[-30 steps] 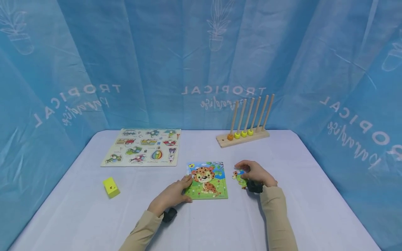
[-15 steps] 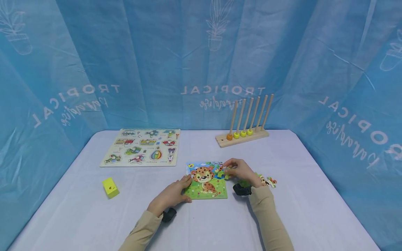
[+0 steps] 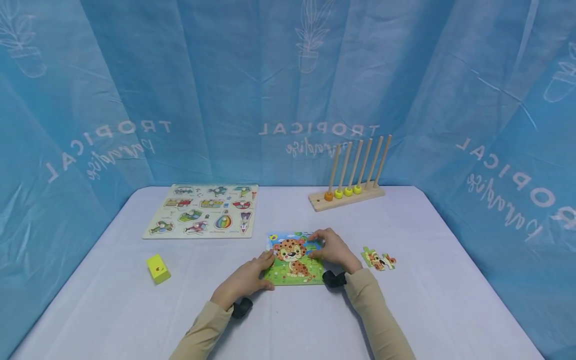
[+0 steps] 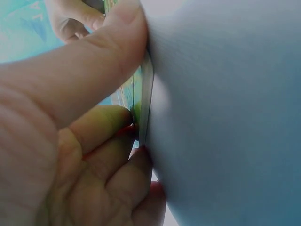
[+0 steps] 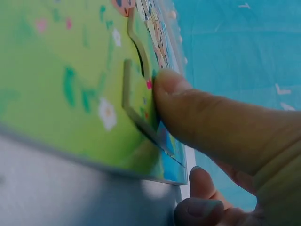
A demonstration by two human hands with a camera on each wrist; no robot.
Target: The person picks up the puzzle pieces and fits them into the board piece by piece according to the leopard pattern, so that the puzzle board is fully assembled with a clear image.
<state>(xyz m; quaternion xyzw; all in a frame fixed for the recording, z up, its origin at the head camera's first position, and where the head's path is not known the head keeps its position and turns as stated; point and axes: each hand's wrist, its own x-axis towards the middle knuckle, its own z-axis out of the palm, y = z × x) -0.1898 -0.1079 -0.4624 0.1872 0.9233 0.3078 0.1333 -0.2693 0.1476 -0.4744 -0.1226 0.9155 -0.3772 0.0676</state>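
Note:
A square leopard jigsaw puzzle lies flat in front of the person. My left hand holds its left side; in the left wrist view the thumb lies at the near corner and curled fingers meet the board's edge. Over the puzzle's right side, my right hand has thumb and fingers curled around a puzzle piece. In the right wrist view that piece sits slightly raised above the green surface, with the thumb against it. Loose joined puzzle pieces lie right of this hand.
Behind to the left lies a vehicle peg puzzle. A yellow block stands in front of it. At the back right is a wooden peg rack with several upright rods and a few beads. Blue curtains enclose the table.
My right hand moves left from the loose pieces, carrying a piece onto the puzzle's right side, where it now lies lower. The left hand stays in place.

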